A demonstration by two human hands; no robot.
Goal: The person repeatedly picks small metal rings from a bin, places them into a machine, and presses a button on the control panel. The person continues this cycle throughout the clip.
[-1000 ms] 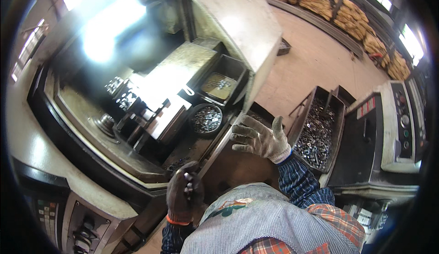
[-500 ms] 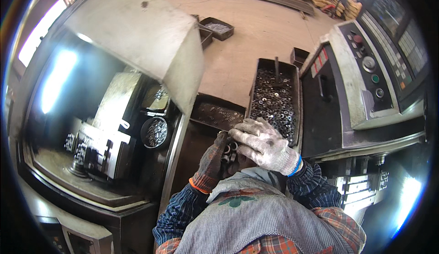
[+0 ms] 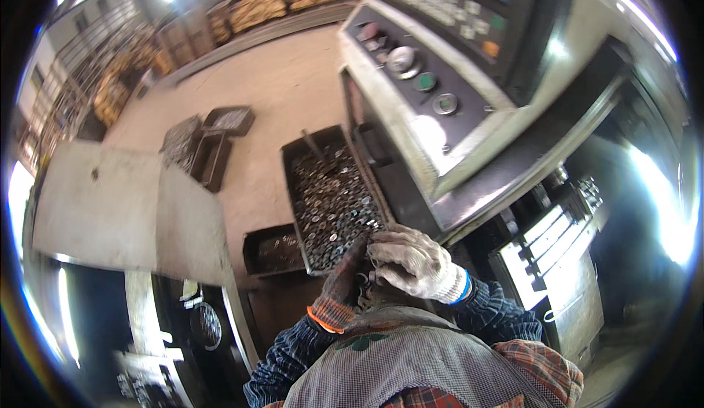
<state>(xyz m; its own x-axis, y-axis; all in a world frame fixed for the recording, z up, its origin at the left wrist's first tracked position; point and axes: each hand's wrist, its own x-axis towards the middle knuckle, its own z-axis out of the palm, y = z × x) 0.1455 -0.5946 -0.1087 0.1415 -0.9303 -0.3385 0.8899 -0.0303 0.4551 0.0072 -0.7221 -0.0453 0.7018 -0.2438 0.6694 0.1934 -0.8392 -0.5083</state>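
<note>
My left hand [image 3: 339, 285], in a dark glove with an orange cuff, is cupped low in front of my body. Small metal rings [image 3: 364, 282] lie in its grasp. My right hand [image 3: 415, 263], in a white knit glove with a blue-edged cuff, is bent over beside it. Its fingers are curled in toward the rings, and whatever its fingertips pinch is hidden. Just beyond both hands stands a long dark bin [image 3: 294, 206] heaped with metal rings, a handle sticking up from its far end.
A shallower dark tray [image 3: 275, 270] with a few rings adjoins the bin's left side. At right a machine's control panel [image 3: 424, 81] juts out above its lit work bay [image 3: 550, 254]. Another machine's pale hood [image 3: 103, 210] stands left. Farther off, several bins [image 3: 213, 160] sit on the floor.
My view has swung to the right, so the bin and left machine sit farther left. The right hand's fingers, stretched flat over the left hand before, are now curled in.
</note>
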